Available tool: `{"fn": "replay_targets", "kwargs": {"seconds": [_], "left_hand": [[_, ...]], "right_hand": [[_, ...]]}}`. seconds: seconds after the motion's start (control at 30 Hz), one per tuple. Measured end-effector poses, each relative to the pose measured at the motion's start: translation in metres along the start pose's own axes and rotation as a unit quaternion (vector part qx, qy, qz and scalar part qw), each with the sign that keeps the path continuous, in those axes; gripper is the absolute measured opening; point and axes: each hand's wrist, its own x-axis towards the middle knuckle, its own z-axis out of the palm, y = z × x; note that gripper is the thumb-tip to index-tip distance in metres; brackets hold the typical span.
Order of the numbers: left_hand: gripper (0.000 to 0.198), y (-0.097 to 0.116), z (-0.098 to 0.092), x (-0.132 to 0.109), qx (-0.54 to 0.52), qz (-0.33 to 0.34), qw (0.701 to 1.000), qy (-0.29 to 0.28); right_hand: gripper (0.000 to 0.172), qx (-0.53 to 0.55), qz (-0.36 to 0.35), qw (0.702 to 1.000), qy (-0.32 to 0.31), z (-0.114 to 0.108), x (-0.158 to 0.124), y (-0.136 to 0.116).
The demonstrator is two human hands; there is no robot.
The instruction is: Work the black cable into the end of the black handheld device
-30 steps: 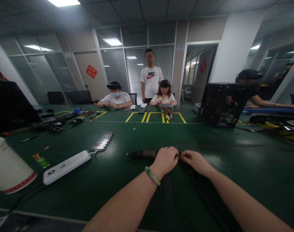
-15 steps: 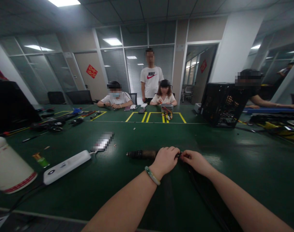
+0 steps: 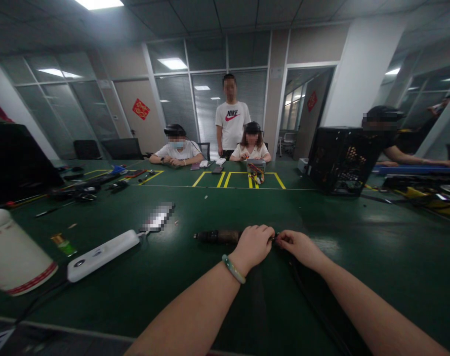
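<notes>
A dark in-line power screwdriver (image 3: 223,237) lies across the green table in front of me, its narrow tip toward the left. My left hand (image 3: 255,244) is wrapped over its right-hand part, a jade-coloured bangle on that wrist. Close beside those fingers, my right hand (image 3: 301,248) pinches at the tool's tail end. What sits between the right fingertips is too small and too covered to name. From under the right hand a thick black cable (image 3: 311,299) runs down toward the table's near edge.
To the left stand a white canister (image 3: 15,257), a small green bottle (image 3: 64,244) and a white power bank (image 3: 102,255) cabled to a phone (image 3: 160,217). A black computer case (image 3: 334,160) is at the back right. Several people work around the table (image 3: 165,306).
</notes>
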Motion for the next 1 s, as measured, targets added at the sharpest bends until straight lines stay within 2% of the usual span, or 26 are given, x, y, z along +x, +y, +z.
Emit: {"fn": "replay_targets", "kwargs": {"seconds": [0.33,0.47,0.8,1.0], "left_hand": [[0.015,-0.0018,0.0039,0.0001,0.000,0.005,1.000,0.013],[0.009,-0.0018,0.0037,0.0003,0.005,-0.001,1.000,0.001],[0.015,0.0002,0.0007,0.0002,0.022,0.001,1.000,-0.012],[0.011,0.0005,-0.0001,0.0000,0.022,-0.005,1.000,-0.011]], "right_hand": [[0.020,-0.008,-0.002,1.000,0.004,0.0012,0.0010,0.0029],[0.020,-0.016,0.002,1.000,0.001,0.0004,0.0005,0.0013],[0.022,-0.012,0.000,1.000,0.002,0.0014,0.0014,0.0038],[0.023,-0.017,-0.001,1.000,0.002,0.0008,0.0013,0.0053]]}}
